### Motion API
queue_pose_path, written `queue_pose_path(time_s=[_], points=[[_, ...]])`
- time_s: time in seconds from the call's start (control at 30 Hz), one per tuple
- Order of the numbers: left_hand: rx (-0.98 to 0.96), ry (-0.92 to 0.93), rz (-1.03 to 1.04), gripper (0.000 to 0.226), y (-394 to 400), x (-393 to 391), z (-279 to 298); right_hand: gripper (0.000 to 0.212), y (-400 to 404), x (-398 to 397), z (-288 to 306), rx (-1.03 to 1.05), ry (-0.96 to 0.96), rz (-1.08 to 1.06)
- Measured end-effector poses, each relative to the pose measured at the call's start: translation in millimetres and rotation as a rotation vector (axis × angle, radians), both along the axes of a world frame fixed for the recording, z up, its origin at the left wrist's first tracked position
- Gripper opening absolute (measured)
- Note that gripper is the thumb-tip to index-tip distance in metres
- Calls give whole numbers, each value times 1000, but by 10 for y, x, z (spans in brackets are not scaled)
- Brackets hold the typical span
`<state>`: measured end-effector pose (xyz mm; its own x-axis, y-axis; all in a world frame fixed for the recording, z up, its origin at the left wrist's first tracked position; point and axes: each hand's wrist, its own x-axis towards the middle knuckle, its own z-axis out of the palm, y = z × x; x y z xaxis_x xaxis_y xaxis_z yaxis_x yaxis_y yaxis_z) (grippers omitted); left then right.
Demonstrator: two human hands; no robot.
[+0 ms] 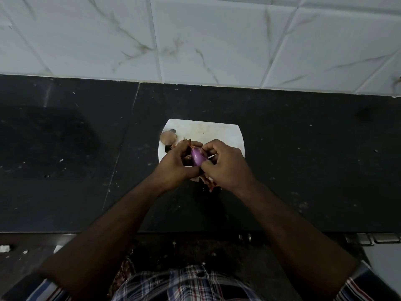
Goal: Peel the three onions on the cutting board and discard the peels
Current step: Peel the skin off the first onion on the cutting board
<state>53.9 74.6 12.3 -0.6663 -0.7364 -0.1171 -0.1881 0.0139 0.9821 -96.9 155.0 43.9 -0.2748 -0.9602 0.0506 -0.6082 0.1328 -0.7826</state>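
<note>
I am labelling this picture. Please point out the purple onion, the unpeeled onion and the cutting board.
purple onion [197, 157]: head view, bare peeled side.
unpeeled onion [168, 137]: head view, papery top.
cutting board [217, 131]: head view, bare far part.

Black countertop [303, 159] (speckled), marbled wall tiles [195, 35]

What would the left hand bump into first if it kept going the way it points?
The left hand points up and right, and it already grips the purple onion. Right behind that is the right hand, so probably those fingers, though depth is hard to judge.
</note>
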Motion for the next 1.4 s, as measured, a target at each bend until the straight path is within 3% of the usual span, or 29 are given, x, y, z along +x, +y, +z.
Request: queue_pose_path(time_s=[0.23, 0.4, 0.53, 0.67, 0.87, 1.17, 1.4], points=[[101, 25, -55, 59, 0, 37, -2, 15, -49, -59, -99, 4, 61, -103], [158, 28, 10, 61, -36, 63, -28, 17, -72, -154, -127, 54, -321, -74], [219, 50, 43, 59, -28, 57, -14, 19, -46, -89, -67, -16, -148, -20], [299, 113, 92, 58, -1, 53, -27, 16, -76, -79, -106, -97, -157, -155], [635, 413, 106, 57, -1, 82, 35, 16, -48, -97, -271, -92, -87, -223], [765, 463, 42, 66, 35, 120, -82, 17, 63, -169, -395, -32, 161, -154], [733, 400, 55, 66, -49, 151, -39, 24, 76, -236, -341, 125, 6, -104]])
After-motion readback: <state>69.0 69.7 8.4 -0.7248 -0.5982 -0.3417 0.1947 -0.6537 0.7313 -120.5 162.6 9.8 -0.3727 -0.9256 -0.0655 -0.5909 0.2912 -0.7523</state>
